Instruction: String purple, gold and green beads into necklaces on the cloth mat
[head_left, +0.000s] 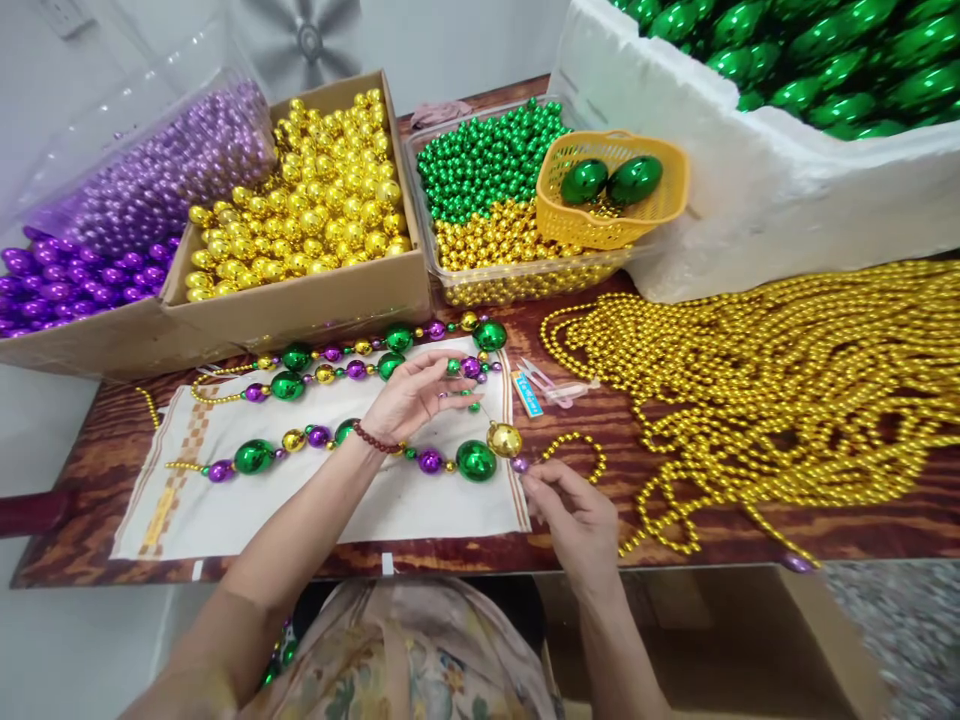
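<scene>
My left hand (411,397) hovers over a white cloth (247,510), fingers pinched around small green beads on a thin string near a purple bead (471,367). My right hand (574,515) pinches the string beside a small purple bead (519,464) and a gold ball (504,439). A strand of green, gold and purple balls (330,440) lies across the cloth under my left wrist. Two more finished strands (352,358) lie above it.
Boxes of purple beads (135,210), gold balls (300,190), and green and gold beads (487,190) stand at the back. A yellow basket (611,190) holds two green ovals. A heap of gold bead chains (787,390) covers the right of the wooden table (90,450).
</scene>
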